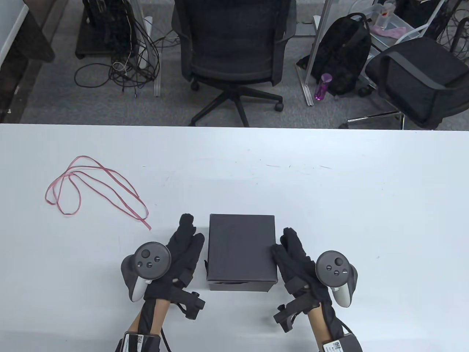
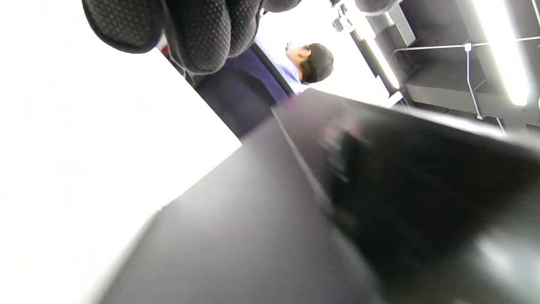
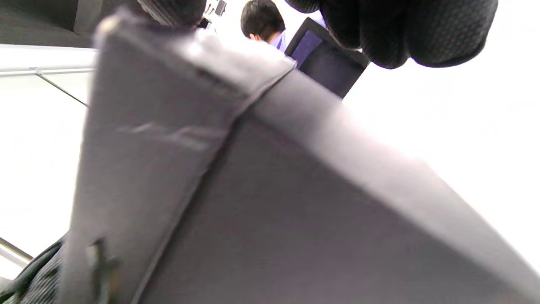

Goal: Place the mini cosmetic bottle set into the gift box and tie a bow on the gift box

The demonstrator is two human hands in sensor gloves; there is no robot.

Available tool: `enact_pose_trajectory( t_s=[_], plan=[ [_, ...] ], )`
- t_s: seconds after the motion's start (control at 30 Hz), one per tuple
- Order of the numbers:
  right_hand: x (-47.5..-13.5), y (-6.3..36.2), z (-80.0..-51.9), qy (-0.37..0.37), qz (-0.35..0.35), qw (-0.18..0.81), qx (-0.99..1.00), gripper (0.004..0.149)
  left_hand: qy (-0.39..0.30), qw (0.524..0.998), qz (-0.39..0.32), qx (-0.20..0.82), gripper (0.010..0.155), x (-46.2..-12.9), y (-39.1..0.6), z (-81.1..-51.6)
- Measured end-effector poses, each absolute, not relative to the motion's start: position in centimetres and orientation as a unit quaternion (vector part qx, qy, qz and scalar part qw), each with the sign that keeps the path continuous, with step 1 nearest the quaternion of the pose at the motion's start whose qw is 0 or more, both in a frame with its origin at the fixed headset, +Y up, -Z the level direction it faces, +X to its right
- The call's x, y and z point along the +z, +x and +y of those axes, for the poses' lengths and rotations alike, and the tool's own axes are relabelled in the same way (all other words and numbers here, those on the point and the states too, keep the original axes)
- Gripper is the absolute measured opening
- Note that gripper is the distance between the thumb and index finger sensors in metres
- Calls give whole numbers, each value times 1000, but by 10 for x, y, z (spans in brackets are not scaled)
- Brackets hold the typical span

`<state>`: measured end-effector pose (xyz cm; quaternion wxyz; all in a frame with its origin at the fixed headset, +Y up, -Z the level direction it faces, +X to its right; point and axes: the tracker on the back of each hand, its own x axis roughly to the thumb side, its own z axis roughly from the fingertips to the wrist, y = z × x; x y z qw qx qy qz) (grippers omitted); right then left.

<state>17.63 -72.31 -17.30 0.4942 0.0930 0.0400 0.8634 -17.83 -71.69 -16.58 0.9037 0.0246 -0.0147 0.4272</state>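
Your left hand (image 1: 183, 253) and right hand (image 1: 296, 260) flank the closed gift box (image 1: 242, 251) at the counter's (image 1: 329, 190) six o'clock, fingers relaxed, grasping nothing; fetch the ribbon (image 1: 97, 187) at ten o'clock, centre it underneath.

Office chairs (image 1: 234, 55), a backpack (image 1: 344, 55) and tangled cables (image 1: 124, 66) behind.

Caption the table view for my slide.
Gloved left hand and right hand flank a closed black gift box; red ribbon lies aside.
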Motion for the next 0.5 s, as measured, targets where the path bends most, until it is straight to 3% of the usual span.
enact_pose_trajectory(
  t_s=[0.17,0.27,0.5],
  plan=[
    [-174,183,-723,84,17,460,884,75,23,910,52,411,69,-171,-214,-731],
    [-174,185,-725,81,17,452,888,75,32,904,101,415,57,-173,-237,-743],
    [-174,186,-732,77,18,440,894,74,33,918,208,337,46,-174,-285,-760]
  ],
)
